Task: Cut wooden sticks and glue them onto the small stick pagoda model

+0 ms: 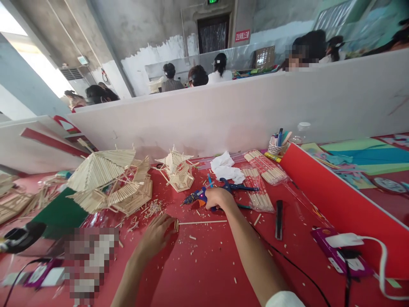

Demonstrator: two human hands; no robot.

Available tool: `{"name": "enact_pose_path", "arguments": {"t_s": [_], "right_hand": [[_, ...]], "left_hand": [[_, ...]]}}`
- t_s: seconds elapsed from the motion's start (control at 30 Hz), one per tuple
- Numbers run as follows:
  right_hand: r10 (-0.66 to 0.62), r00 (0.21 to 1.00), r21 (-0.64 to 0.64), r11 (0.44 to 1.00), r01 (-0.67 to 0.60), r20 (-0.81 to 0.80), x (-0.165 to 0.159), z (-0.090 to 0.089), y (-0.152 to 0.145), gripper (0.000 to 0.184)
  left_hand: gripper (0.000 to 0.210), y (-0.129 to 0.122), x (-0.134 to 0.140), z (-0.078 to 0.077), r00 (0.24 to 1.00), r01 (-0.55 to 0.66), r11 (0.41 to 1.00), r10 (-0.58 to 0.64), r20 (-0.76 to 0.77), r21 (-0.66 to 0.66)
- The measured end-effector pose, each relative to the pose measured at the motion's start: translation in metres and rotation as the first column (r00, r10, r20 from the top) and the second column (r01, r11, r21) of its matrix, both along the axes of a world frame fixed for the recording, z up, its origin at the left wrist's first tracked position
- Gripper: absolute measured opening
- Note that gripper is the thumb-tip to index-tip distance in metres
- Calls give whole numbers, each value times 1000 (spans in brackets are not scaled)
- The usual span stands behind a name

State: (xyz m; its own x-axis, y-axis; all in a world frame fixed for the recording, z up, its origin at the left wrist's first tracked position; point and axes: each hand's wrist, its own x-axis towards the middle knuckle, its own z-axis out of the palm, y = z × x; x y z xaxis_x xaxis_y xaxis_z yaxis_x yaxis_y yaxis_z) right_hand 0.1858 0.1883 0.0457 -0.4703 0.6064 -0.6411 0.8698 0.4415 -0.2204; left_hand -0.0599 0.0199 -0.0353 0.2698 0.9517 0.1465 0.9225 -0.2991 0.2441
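My right hand is wrapped around a blue hot glue gun with an orange trigger, its nozzle pointing left just above the table. Low over the red tabletop, my left hand has its fingers stretched out beside a few short stick pieces; whether the fingertips touch them is unclear. From those pieces a long thin wooden stick runs to the right. Behind my hands stand a small stick-built pavilion model and, further left, a larger one with a sloped roof.
Packs of wooden sticks and crumpled white tissue lie behind the glue gun. A utility knife is to the right, near a red board. Purple power strips and cables flank me. A white partition separates other people.
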Motion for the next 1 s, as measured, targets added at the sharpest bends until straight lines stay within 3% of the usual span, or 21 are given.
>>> {"name": "enact_pose_path", "arguments": {"t_s": [0.17, 0.37, 0.57, 0.67, 0.77, 1.0], "right_hand": [[19, 1000, 46, 999, -18, -18, -11, -8, -4, 42], [15, 999, 127, 992, -10, -35, -21, -11, -11, 50], [-1, 998, 147, 989, 11, -65, -22, -7, -15, 44], [6, 998, 129, 992, 2, -58, -22, -7, -16, 38], [17, 998, 151, 988, -8, -60, -26, -8, -17, 44], [26, 993, 186, 983, -4, -113, -27, -10, -16, 47]], "left_hand": [[30, -6, -2, 4, 994, -66, 996, 60, 89, 67], [36, -7, 6, 22, 929, -227, 971, 192, 317, 79], [33, -1, 13, 25, 872, -310, 943, 231, 432, 121], [32, 2, 17, 25, 829, -343, 937, 267, 492, 69], [34, 4, 24, 27, 787, -365, 931, 312, 533, -8], [42, 8, 41, 37, 784, -359, 932, 332, 524, -54]]}}
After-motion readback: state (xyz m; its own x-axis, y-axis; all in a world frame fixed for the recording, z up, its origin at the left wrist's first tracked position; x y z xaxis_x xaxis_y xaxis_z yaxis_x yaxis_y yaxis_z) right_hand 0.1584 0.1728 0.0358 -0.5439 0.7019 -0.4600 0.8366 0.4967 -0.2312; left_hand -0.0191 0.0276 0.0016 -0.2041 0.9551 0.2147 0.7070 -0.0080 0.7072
